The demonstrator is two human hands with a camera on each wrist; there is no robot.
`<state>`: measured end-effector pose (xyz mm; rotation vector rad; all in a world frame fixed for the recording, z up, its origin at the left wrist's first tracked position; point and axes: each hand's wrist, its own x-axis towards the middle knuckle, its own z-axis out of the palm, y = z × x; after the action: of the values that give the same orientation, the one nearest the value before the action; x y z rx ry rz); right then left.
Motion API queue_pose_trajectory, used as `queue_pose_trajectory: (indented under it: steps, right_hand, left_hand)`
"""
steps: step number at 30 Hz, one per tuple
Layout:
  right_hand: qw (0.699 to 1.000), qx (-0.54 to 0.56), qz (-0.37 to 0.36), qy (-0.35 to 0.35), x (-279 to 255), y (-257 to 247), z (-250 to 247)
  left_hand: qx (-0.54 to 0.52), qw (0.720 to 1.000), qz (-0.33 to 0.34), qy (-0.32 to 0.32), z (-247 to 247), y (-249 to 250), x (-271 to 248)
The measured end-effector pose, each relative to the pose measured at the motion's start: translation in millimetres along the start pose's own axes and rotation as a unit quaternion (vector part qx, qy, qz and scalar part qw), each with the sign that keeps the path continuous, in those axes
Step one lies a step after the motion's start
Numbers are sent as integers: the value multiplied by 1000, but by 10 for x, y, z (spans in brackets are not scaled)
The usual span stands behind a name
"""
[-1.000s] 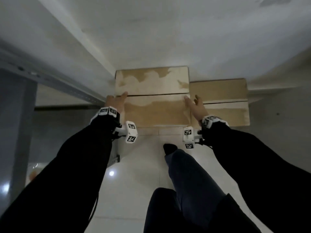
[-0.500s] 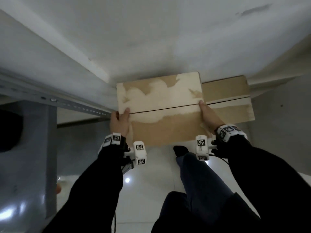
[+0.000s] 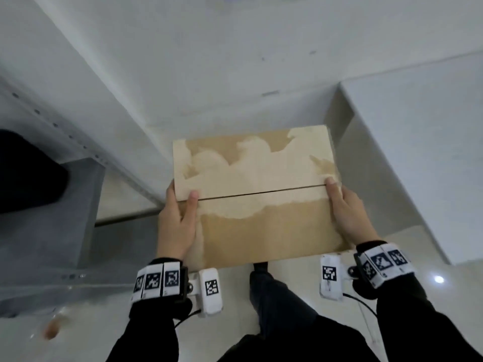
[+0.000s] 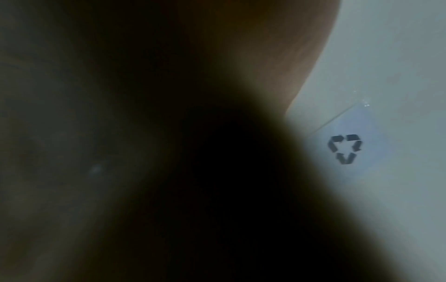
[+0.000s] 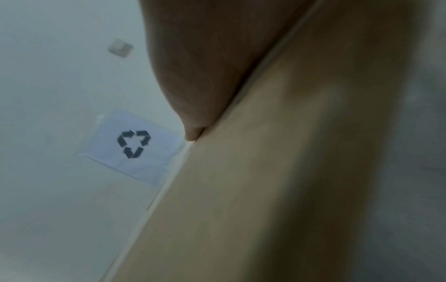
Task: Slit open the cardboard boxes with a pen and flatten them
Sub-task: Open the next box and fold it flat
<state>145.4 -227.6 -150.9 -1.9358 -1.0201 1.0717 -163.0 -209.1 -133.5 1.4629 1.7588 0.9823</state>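
A closed brown cardboard box (image 3: pixel 261 205), with pale torn patches along its top seam, is held up in front of me in the head view. My left hand (image 3: pixel 177 223) grips its left edge, thumb lying on top by the seam and fingers wrapped round the side. My right hand (image 3: pixel 347 212) grips the right edge the same way. The right wrist view shows that hand (image 5: pixel 205 66) pressed against the box side (image 5: pixel 265 190). The left wrist view is mostly dark and blurred. No pen shows in any view.
A white sheet with a recycling symbol (image 5: pixel 134 144) is stuck to the white surface behind the box and also shows as the recycling symbol (image 4: pixel 345 148). A grey metal frame (image 3: pixel 65 205) stands at the left, a white ledge (image 3: pixel 418 152) at the right. My leg and shoe (image 3: pixel 261 267) are below the box.
Both hands closed on the box's sides and lifted it off the floor toward me. The second box that stood beside it has left the view.
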Motion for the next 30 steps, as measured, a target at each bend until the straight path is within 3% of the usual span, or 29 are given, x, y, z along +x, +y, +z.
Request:
queue_pose_trajectory:
  steps: [8,19,25,30]
  right_hand:
    - [988,-49,-80,124,-606,135,-1588]
    - [970,-37,-15,240,5,845,-4098]
    - [971,-70,42,224,458,1211,-5140]
    - [986,-68,126,90,1014,1511,-5627]
  left_hand:
    - [-28,993,111,-15,800,874,-638]
    - [-148,977,98,-118,3247,2693,-792]
    - [-99,984,77,-126,4405,3124,-848]
    - [-27,989,49,-140,4946,3223,-775]
